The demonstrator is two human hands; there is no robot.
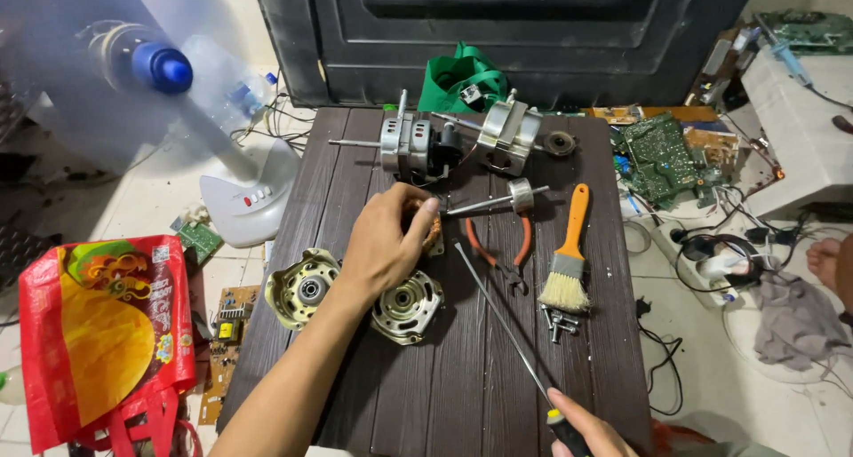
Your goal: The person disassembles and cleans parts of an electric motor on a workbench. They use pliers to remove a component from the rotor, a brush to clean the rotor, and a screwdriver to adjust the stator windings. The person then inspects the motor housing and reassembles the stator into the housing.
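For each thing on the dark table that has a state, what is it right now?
Left hand: closed over a motor stator with copper windings.
Right hand: gripping a long screwdriver, tip at the stator.
Two motor end covers: detached, lying flat.
Rotor shaft: removed, lying loose.
Pliers: lying unused.
Brush: lying unused.

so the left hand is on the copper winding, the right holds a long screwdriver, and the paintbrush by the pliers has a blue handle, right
Not quite: the paintbrush has an orange handle, not blue, as the head view shows. The rest holds: the left hand is on the copper winding, the right hand holds the long screwdriver, and the brush lies beside the pliers.
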